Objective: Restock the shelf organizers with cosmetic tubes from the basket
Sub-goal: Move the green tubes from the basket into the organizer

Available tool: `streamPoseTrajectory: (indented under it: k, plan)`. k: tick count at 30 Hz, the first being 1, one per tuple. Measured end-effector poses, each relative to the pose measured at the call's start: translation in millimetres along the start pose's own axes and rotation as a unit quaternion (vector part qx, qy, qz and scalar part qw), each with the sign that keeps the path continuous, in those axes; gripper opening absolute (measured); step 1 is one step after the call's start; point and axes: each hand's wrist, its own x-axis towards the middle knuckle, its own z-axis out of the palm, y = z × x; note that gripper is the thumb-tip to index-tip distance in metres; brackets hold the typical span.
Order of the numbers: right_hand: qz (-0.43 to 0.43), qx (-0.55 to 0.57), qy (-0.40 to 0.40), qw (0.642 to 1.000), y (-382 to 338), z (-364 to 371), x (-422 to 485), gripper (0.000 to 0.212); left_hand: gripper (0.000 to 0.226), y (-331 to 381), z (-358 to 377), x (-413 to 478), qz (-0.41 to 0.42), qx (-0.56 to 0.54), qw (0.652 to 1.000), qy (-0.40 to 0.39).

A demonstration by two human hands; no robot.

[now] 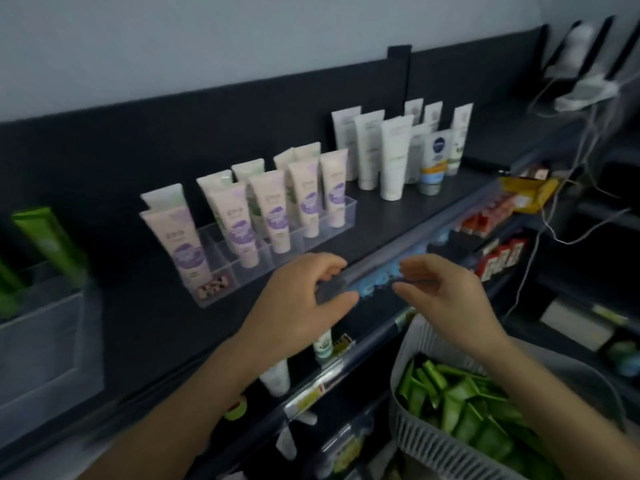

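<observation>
Bare strip along shelf front edge, open for reaching. Behind it, blocked by clear organizer mid-shelf, white tubes toward back right, bin at left edge. Gap between bin and organizer.

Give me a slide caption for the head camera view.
Restocking: left hand and right hand near shelf edge; green tubes in basket below.

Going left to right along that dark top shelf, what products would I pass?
green tubes standing in a frosted bin → purple-labelled tubes in a clear organizer → tall white tubes → tube with a blue round logo → yellow box
</observation>
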Motion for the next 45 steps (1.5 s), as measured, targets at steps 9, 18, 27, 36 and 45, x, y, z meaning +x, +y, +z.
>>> streamPoseTrajectory:
  k: [9, 18, 27, 36, 45]
  plan:
    - [0.199, -0.067, 0.027, 0.977, 161.5, -67.3, -47.1, 0.029, 0.041, 16.2, 168.3, 52.1, -0.009, -0.051, 0.98, -0.193]
    - [0.386, -0.118, -0.049, 0.914, 295.6, -78.5, -95.5, 0.022, 0.038, -10.4, 314.6, 69.4, -0.089, -0.019, 0.929, -0.36]
    - [0.451, -0.123, -0.216, 0.857, 376.8, -13.8, -101.5, 0.018, 0.012, -58.9, 421.9, 58.9, -0.148, 0.034, 0.873, -0.463]
    - [0.453, -0.121, -0.321, 0.823, 418.0, 34.4, -91.7, 0.043, 0.02, -79.7, 479.3, 46.7, -0.179, -0.004, 0.86, -0.478]
    - [0.488, -0.002, -0.218, 0.845, 419.0, 47.4, -88.2, 0.021, 0.005, -74.9, 490.2, 36.2, -0.218, -0.032, 0.871, -0.439]
